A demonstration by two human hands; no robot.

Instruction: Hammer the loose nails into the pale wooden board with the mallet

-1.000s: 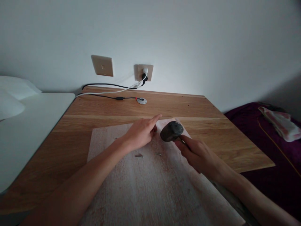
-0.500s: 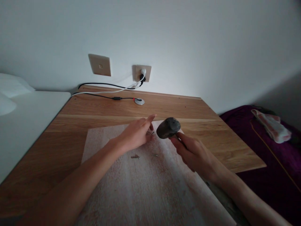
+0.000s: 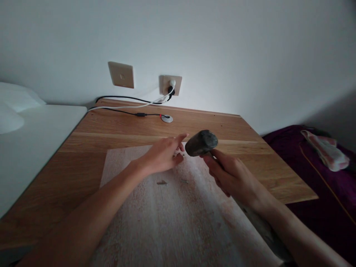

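My right hand (image 3: 226, 170) is wrapped round the handle of a hammer with a dark, thick head (image 3: 201, 142). The hammer head is raised above the far edge of a pale, reddish-streaked board (image 3: 155, 222). Just left of it, my left hand (image 3: 164, 154) rests over the board's far part. Its thumb and fingers pinch a small, thin metal piece (image 3: 183, 154) that looks like a nail, mostly hidden by the fingers. Nearer to me, a small metal piece (image 3: 161, 182) and a thin nail-like piece (image 3: 184, 181) lie on the board.
The board lies on a wooden desktop (image 3: 83, 148) against the wall. Black and white cables (image 3: 125, 107) run to a wall socket (image 3: 170, 85). A white surface (image 3: 41, 144) adjoins on the left. Purple fabric (image 3: 300, 148) with a plastic-wrapped item (image 3: 325, 150) lies to the right.
The hammer has risen slightly, its head tilting up to the right. My left hand keeps its pinch at nearly the same spot. The whole view has shifted slightly.
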